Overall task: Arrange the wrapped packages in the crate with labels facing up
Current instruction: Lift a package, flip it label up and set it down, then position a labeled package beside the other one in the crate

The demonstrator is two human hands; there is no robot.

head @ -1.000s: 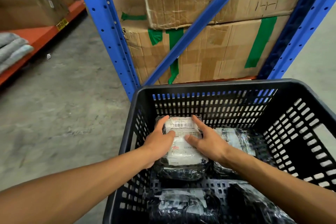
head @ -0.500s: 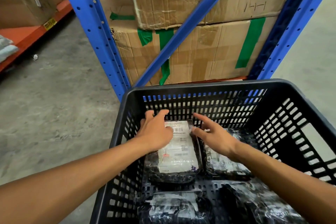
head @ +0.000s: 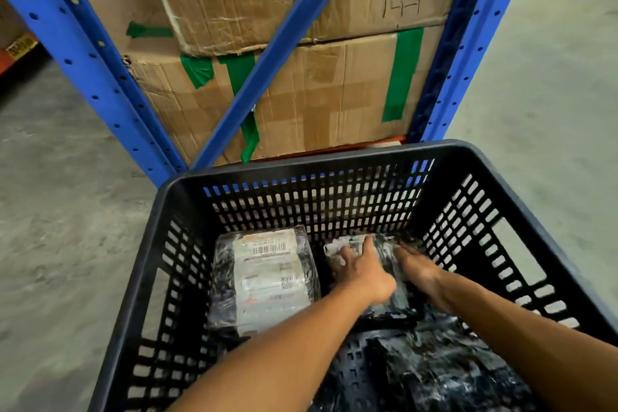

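Note:
A black slotted plastic crate (head: pixel 334 164) fills the lower frame. At its far left lies a wrapped package (head: pixel 267 281) with its white barcode label facing up, untouched. Beside it, at the far right, sits a second wrapped package (head: pixel 384 251) in dark plastic. My left hand (head: pixel 364 274) rests on its left part and my right hand (head: pixel 416 269) on its right side, both gripping it. Its label side is blurred and partly hidden by my hands. More dark wrapped packages (head: pixel 444 368) lie in the near right of the crate.
A blue steel rack upright (head: pixel 97 70) and diagonal brace (head: pixel 277 43) stand just beyond the crate. Taped cardboard boxes (head: pixel 317 94) sit stacked behind them. Grey concrete floor (head: pixel 60 211) lies left and right of the crate.
Both hands left the labelled package at the far left and moved right onto the second package. The view shifted left relative to the crate.

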